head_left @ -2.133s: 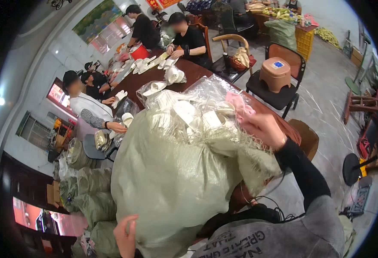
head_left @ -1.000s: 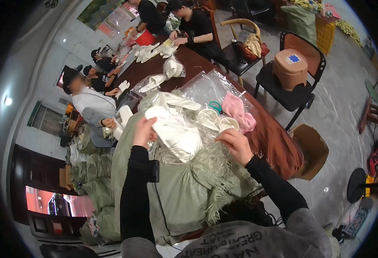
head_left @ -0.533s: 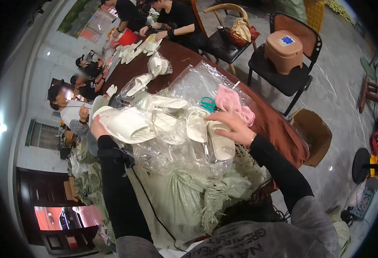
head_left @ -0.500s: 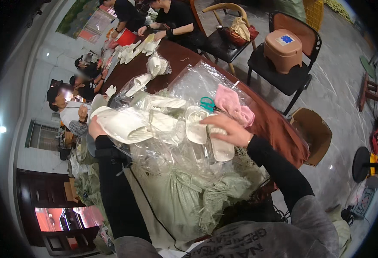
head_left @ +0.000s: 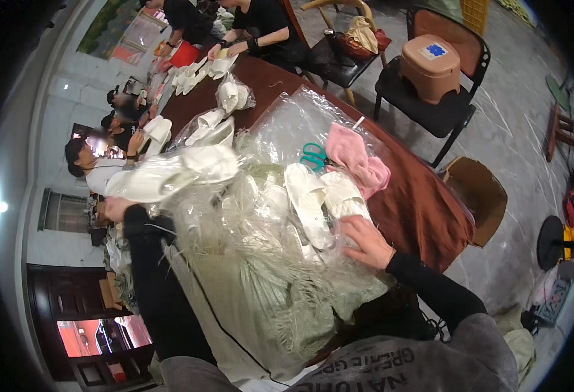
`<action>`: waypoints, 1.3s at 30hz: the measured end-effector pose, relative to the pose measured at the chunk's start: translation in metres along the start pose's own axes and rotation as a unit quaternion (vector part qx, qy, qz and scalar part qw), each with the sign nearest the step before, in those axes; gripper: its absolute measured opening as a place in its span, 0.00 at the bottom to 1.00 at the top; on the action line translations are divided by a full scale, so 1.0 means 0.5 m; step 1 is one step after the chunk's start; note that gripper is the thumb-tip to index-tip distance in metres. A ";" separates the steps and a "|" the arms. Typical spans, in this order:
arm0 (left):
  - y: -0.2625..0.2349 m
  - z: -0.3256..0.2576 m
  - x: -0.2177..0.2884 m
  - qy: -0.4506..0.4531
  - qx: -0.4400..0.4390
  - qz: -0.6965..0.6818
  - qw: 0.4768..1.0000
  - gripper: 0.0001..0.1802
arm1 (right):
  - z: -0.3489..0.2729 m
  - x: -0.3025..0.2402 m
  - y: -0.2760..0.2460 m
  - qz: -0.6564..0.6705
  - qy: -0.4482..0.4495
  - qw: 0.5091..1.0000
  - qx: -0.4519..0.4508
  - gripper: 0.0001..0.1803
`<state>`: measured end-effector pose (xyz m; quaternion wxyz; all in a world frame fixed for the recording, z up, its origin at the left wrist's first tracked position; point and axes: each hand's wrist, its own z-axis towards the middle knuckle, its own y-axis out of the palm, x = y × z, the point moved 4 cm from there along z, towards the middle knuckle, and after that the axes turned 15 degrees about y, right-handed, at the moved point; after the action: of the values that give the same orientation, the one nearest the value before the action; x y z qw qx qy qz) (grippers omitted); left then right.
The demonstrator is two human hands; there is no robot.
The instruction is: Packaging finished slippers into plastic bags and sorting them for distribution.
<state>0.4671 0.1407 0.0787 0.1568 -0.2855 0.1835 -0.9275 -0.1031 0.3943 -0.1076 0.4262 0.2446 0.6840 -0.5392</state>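
Note:
At the left, my left hand (head_left: 118, 209) grips the end of a white slipper (head_left: 149, 183), with its fingers partly hidden underneath. Another white slipper (head_left: 212, 163), in clear plastic, lies against it. My right hand (head_left: 368, 242) has its fingers apart and touches the near end of a white slipper (head_left: 341, 193). Beside that one lies a matching slipper (head_left: 308, 199). More slippers show through crumpled clear plastic (head_left: 202, 228) between my hands, above a pale green woven sack (head_left: 267, 294).
Teal-handled scissors (head_left: 313, 155) and a pink cloth (head_left: 355, 157) lie on clear plastic on the brown-covered table (head_left: 411, 215). A cardboard box (head_left: 479, 196) stands right of the table. Chairs, one bearing a pink stool (head_left: 430, 72), are beyond. Other people work along the table's far side.
My left hand has moved left and slightly down with the slipper. My right hand has drawn nearer to me, and the slippers beside it lie differently. Across the table, a person now holds up white slippers.

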 end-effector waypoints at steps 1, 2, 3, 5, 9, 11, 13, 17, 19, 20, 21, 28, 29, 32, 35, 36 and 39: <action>-0.076 0.073 -0.022 0.035 0.015 -0.112 0.993 0.17 | 0.004 -0.064 -0.012 0.001 -0.060 0.993 0.097 0.31; -0.113 0.120 -0.065 0.041 -0.166 -0.216 0.961 0.15 | 0.018 -0.114 0.002 -0.018 -0.047 0.994 0.099 0.40; -0.146 0.130 -0.043 0.043 -0.356 -0.312 0.880 0.15 | 0.021 -0.134 0.004 0.008 -0.071 0.992 0.102 0.40; -0.105 -0.309 0.132 -0.219 -0.449 -0.345 0.795 0.21 | 0.046 0.023 0.008 -0.191 0.096 0.966 0.148 0.47; -0.336 -0.294 0.212 0.381 -0.500 -0.219 0.746 0.27 | 0.103 0.049 0.004 -0.021 0.087 0.990 0.113 0.32; -0.406 -0.369 0.129 0.393 -0.612 -0.170 0.665 0.21 | 0.124 0.037 -0.034 0.021 -0.014 0.981 0.193 0.16; -0.493 -0.389 0.105 0.341 -0.617 -0.176 0.687 0.15 | 0.134 -0.009 -0.109 0.059 0.006 0.978 0.199 0.08; -0.573 -0.337 0.086 0.243 -0.625 -0.145 0.727 0.11 | 0.175 -0.149 -0.228 0.151 -0.054 0.971 0.177 0.05; -0.575 -0.368 0.091 0.237 -0.594 -0.140 0.756 0.12 | 0.227 -0.209 -0.267 0.116 -0.044 0.973 0.194 0.06; -0.575 -0.386 0.091 0.235 -0.592 -0.137 0.759 0.12 | 0.258 -0.244 -0.261 0.129 -0.086 0.969 0.195 0.07; -0.565 -0.408 0.105 0.299 -0.573 -0.146 0.749 0.12 | 0.285 -0.285 -0.256 0.138 -0.128 0.961 0.202 0.08; -0.551 -0.423 0.106 0.342 -0.589 -0.128 0.721 0.12 | 0.428 -0.384 -0.055 0.316 -0.189 0.900 0.233 0.20; -0.559 -0.419 0.107 0.339 -0.575 -0.153 0.729 0.12 | 0.440 -0.340 -0.036 0.264 -0.166 0.918 0.246 0.23; -0.547 -0.408 0.127 0.283 -0.608 -0.210 0.711 0.11 | 0.500 -0.106 0.023 0.021 -0.050 0.971 0.233 0.24; -0.536 -0.364 0.206 0.395 -0.457 -0.202 0.771 0.12 | 0.509 -0.023 0.067 -0.034 0.034 0.989 0.137 0.25; -0.508 -0.361 0.244 0.341 -0.507 -0.205 0.765 0.13 | 0.497 -0.003 0.080 -0.028 0.088 0.991 0.097 0.26; -0.401 -0.386 0.332 0.217 -0.563 -0.307 0.736 0.19 | 0.476 -0.071 0.091 -0.002 0.092 0.986 0.140 0.22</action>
<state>0.1857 0.3008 0.0949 -0.3701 -0.1530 0.6038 -0.6893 0.0274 0.1874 -0.1149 0.3221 0.3487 0.6386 -0.6057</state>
